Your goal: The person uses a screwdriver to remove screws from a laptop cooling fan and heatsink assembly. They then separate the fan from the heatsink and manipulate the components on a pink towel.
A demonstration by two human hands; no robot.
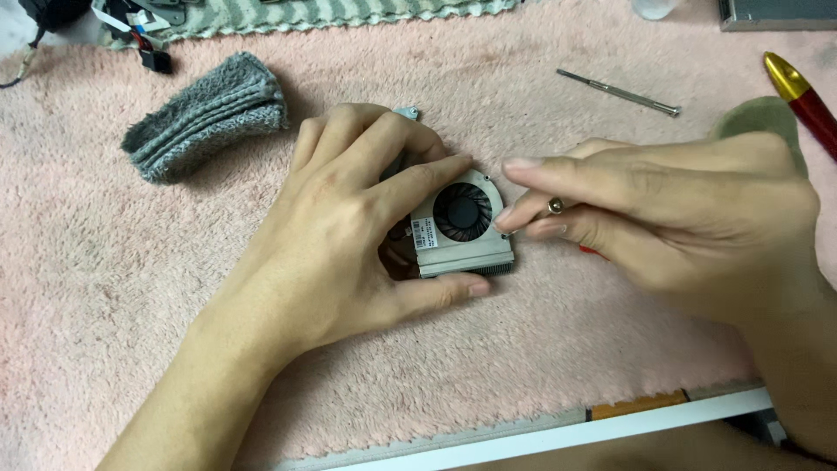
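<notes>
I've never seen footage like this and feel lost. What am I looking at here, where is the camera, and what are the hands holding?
The one picture comes from a camera worn on a person's head, looking down at their own bare hands. The left hand grips a small laptop cooling fan resting on a pink fluffy mat. The right hand pinches at the fan's edge; a red bit shows beneath it. Nearby lie a folded grey cloth, a thin metal screwdriver and a red and gold tool.

A home repair bench: pink fluffy towel (131, 262) as mat, small screwdriver (617, 92), loose cables (144, 39).
</notes>
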